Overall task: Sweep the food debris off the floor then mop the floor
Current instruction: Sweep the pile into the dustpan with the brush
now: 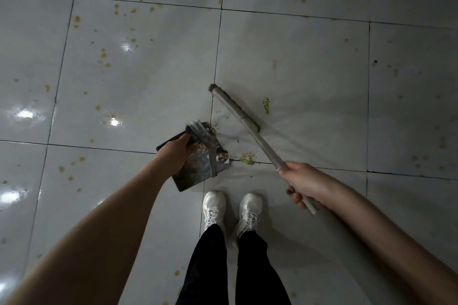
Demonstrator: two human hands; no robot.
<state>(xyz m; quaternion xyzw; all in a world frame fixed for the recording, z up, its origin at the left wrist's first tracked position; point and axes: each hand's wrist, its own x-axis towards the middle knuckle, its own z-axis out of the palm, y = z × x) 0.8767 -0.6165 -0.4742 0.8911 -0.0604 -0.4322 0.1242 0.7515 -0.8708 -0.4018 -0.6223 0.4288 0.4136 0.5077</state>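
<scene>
Currently holding the dustpan (pixel 195 168) down at the floor (pixel 297 52) with the left grip (pixel 176 153), curled round the dark handle at the pan's upper-left end, open edge turned to the right. Holding the broom (pixel 247 121) with the right grip (pixel 302 183), wrapped firmly round the pale handle well to the right of the dustpan and a little nearer the feet. Reaching with the broom head to just beyond and right of the dustpan, bristles down toward the tile (touching or barely above it, hard to tell through the blur). Seeing food debris (pixel 214 129) heaped as brown crumbs right at the dustpan's open edge, with more crumbs lying inside the pan itself. Seeing a second small clump with a green piece (pixel 247 158) just right of the dustpan's near corner, below the broom handle, and a lone green scrap (pixel 266 105) farther right of the dustpan, past the broom head. Noting yellowish spatter marks (pixel 104 54) scattered over the tiles left of and beyond the dustpan. Standing in white shoes (pixel 213 208) just on the near side of the dustpan, with black trousers (pixel 208 267) nearer still.
</scene>
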